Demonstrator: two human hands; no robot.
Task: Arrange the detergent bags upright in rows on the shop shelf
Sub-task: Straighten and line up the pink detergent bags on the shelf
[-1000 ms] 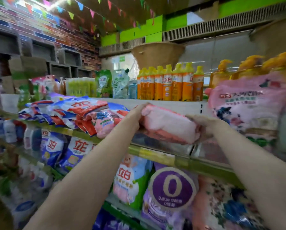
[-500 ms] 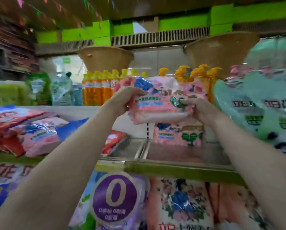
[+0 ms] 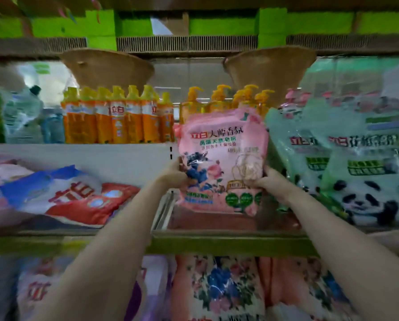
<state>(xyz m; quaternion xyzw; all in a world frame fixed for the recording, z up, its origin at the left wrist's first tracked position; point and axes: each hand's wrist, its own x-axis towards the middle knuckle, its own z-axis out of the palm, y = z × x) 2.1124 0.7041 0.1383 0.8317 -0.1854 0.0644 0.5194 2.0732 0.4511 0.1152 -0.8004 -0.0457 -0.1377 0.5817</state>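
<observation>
A pink detergent bag (image 3: 221,156) with flower print stands upright at the back of the middle shelf (image 3: 217,243). My left hand (image 3: 174,174) grips its lower left edge and my right hand (image 3: 266,180) grips its lower right edge. Just to its right, green panda detergent bags (image 3: 365,172) stand upright in a row. To the left, a blue and red bag (image 3: 68,195) and pink bags (image 3: 1,179) lie flat in a pile on the same shelf.
Orange bottles (image 3: 117,119) and yellow pump bottles (image 3: 219,98) line the ledge behind. Two woven baskets (image 3: 108,68) sit above them. More floral and purple bags (image 3: 217,288) fill the shelf below. Bare shelf floor shows in front of the pink bag.
The pink bag has been turned from lying flat to upright and lowered onto the shelf beside the panda bags. My view has swung to the right.
</observation>
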